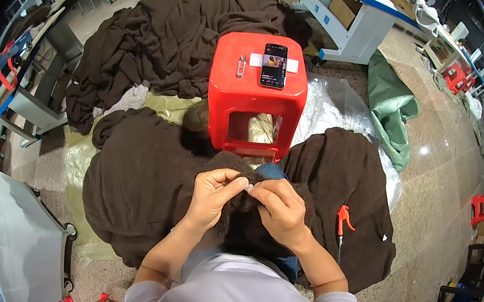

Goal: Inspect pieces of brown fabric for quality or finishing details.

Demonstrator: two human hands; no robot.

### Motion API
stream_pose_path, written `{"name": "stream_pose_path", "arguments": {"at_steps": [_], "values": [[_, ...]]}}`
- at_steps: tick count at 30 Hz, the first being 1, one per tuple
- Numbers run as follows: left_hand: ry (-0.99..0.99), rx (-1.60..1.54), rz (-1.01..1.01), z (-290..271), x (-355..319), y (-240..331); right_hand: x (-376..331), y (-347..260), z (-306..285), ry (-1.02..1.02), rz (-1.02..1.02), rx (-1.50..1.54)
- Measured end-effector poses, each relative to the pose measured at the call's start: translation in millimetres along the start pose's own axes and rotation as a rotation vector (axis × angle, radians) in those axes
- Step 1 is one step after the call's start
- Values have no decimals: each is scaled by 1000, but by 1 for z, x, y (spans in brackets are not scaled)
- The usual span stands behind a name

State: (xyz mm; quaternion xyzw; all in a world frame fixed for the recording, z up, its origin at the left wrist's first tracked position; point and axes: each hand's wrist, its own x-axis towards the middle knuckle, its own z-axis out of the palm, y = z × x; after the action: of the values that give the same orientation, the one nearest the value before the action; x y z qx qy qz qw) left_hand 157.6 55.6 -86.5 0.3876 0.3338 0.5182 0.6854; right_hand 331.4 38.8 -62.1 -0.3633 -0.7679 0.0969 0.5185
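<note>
Dark brown fuzzy cloth [231, 163] is gathered over my lap, spreading out on both sides. My left hand [206, 196] pinches an edge of it between thumb and fingers. Close against it, my right hand [284, 213] has its fingers closed on the same spot. A tiny pale piece [249, 187] shows between the fingertips, too small to name. To the right, a red air blow gun [342, 220] with a thin hose lies on the cloth.
Ahead stands a red plastic stool [225, 81] carrying thread snips [241, 66], a phone [274, 67] and white paper. Behind it is a big heap of brown cloth [166, 31]. Green sheeting [389, 109] lies right; a white wheeled panel [19, 238] stands left.
</note>
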Motion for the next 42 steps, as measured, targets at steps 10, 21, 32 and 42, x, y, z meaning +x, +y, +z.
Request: {"name": "stream_pose_path", "arguments": {"at_steps": [10, 21, 32, 42], "values": [[39, 170, 213, -12, -3, -8, -3, 12, 4, -107, 95, 143], [-61, 371, 209, -21, -5, -2, 4, 20, -1, -435, 87, 51], [-28, 411, 268, -18, -8, -9, 4, 18, -3, -379, 386, 309], [-123, 339, 129, -17, -6, -4, -8, 8, -3, -419, 425, 358]]}}
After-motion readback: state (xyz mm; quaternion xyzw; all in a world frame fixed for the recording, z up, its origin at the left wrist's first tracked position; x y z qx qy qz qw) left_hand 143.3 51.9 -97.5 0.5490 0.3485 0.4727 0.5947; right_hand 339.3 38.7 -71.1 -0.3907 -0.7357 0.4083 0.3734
